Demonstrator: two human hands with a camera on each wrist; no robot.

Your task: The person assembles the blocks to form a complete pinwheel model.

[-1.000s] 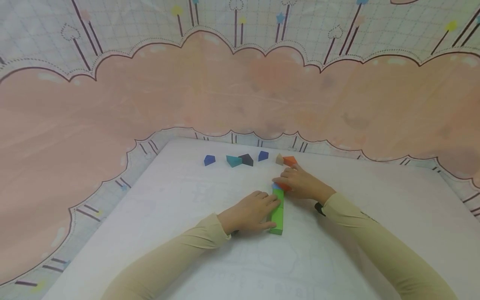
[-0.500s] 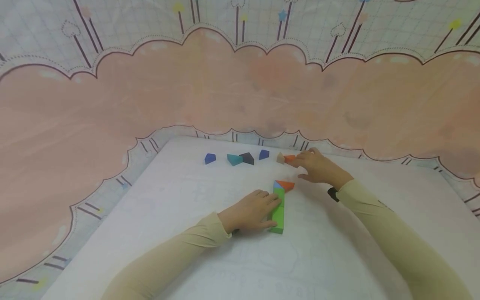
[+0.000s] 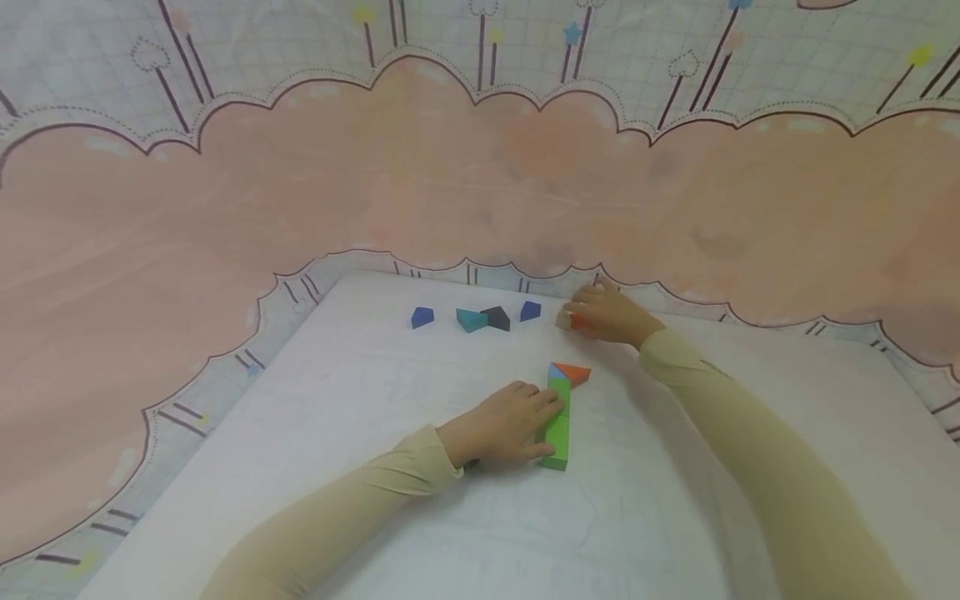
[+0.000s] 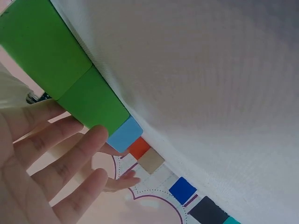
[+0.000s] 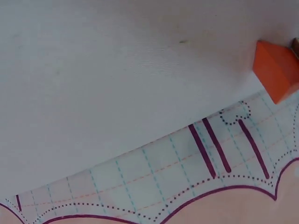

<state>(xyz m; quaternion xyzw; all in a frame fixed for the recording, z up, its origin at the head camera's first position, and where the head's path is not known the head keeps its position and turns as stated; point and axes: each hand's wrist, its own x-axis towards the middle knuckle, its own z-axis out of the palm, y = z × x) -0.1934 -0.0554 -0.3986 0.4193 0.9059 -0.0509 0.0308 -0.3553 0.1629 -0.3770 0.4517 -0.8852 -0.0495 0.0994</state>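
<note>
My left hand [image 3: 510, 423] rests its fingers against two green blocks [image 3: 557, 446] laid end to end on the white tabletop. In the left wrist view those fingers [image 4: 77, 147] are spread and fairly straight along the blocks' side. A light blue block [image 4: 126, 134] sits at the far end of the green row, with an orange wedge [image 3: 576, 374] beside it, pointing right. Farther back, my right hand [image 3: 613, 315] is over a second orange block [image 5: 275, 70], its fingertips overlapping it in the head view. A tan block [image 3: 563, 319] adjoins that orange one. The right wrist view shows no fingers.
Along the back of the table [image 3: 360, 375] lie a blue block [image 3: 422, 317], a teal block [image 3: 471, 320] meeting a dark grey one [image 3: 497, 317], and another blue block [image 3: 530, 311]. A printed cloth [image 3: 450, 183] hangs behind the table edge.
My right hand has left the near orange wedge, gone back and right, then moved left over the far orange block. The left hand has stayed on the green blocks.
</note>
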